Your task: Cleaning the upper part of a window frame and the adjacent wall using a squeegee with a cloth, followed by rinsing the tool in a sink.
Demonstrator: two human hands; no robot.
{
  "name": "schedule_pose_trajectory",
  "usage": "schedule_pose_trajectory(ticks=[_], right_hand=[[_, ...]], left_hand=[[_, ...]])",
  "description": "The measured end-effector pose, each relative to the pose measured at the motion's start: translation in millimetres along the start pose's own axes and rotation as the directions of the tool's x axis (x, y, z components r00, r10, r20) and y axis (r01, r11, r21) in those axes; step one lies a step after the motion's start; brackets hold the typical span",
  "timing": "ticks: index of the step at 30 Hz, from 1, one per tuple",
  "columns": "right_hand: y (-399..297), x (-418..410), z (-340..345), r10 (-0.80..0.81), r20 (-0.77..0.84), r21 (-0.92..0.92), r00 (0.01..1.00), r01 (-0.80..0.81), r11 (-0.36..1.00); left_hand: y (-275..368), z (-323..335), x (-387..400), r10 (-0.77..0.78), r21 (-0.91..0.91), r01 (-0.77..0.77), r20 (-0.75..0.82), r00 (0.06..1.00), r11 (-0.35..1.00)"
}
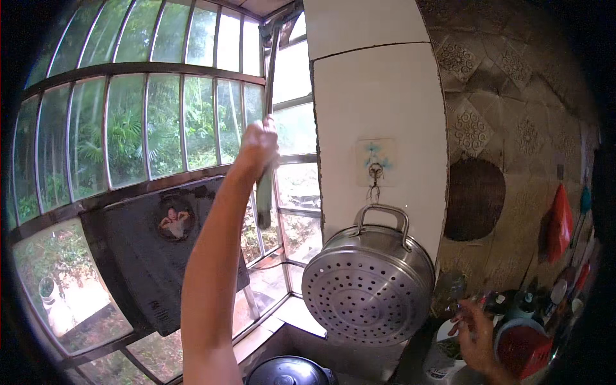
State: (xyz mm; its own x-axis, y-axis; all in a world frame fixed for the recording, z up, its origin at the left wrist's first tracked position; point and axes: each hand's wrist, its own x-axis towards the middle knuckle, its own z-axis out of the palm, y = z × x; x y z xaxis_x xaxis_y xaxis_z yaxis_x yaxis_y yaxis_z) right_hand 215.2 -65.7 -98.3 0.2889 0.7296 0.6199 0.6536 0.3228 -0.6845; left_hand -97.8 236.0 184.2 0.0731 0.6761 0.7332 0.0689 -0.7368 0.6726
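Raised in front of the window corner, my left hand [260, 144] grips a long, thin-handled tool [272, 72]. The tool's upper end meets a dark, blurred mass at the top corner of the window frame. Its lower end, below my fist, is broader, flat and greenish. Low on the right, my right hand [474, 332] has bent fingers beside a white container [440, 363] with something green inside. Whether those fingers hold a small thing is too blurred to tell. Between the hands, a perforated metal steamer pot [368, 293] hangs by its loop handle from a wall hook [375, 169].
A barred window [125, 130] fills the left side, with a dark printed sheet [139, 260] hung against it. Below is a dark lidded pot [288, 373]. Bottles [527, 303] and a red-topped container [522, 346] crowd the right. A red item [560, 224] hangs on the tiled wall.
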Motion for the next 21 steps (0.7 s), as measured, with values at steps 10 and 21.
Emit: schedule_pose_trajectory(ticks=[10, 21], right_hand=[[14.3, -17.2, 4.5, 0.028, 0.039, 0.048, 0.999, -0.03, 0.998], [30.6, -26.2, 23.8, 0.1, 0.168, 0.178, 0.981, -0.13, 0.975]], left_hand=[[-54.6, -21.9, -39.8, 0.162, 0.6, -0.067, -0.105, 0.981, 0.797], [-119.6, -45.7, -289.5, -0.228, 0.497, 0.229, -0.064, 0.971, 0.837]])
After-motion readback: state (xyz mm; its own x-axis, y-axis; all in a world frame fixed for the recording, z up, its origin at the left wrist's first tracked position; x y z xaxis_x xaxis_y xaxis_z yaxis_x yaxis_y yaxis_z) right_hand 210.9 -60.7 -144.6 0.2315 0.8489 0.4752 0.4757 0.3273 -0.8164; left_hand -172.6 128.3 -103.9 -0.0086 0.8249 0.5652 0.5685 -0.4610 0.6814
